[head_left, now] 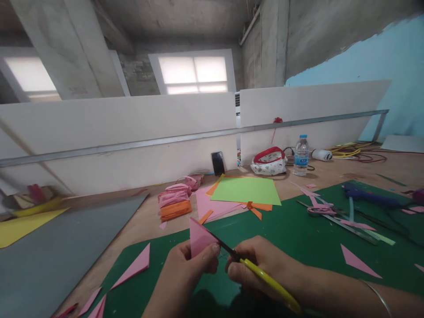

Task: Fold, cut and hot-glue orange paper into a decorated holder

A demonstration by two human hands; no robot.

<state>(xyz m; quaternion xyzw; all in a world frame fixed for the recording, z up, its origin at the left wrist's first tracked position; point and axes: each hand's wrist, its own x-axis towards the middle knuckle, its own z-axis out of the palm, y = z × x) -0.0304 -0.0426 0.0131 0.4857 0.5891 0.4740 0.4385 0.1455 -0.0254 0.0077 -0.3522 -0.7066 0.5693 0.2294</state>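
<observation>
Between the thumb and fingers of my left hand [193, 260] is a folded piece of pink paper [200, 238], its pointed tip up. My right hand [256, 260] grips scissors with yellow handles [270, 280]; their dark blades lie along the paper's right edge. How far the blades are apart cannot be made out. Both hands are above a green cutting mat [179, 291]. A pink paper triangle [134, 267] lies on the mat to the left, and another pink triangle [359, 261] lies to the right.
Lime green paper [247, 190] lies over orange and pink sheets beyond the mat. Nearby are pink and orange paper bundles [175, 201]. A phone [217, 163], a pouch [270, 162] and a water bottle [301, 157] stand farther back. A blue glue gun [371, 196] lies at right.
</observation>
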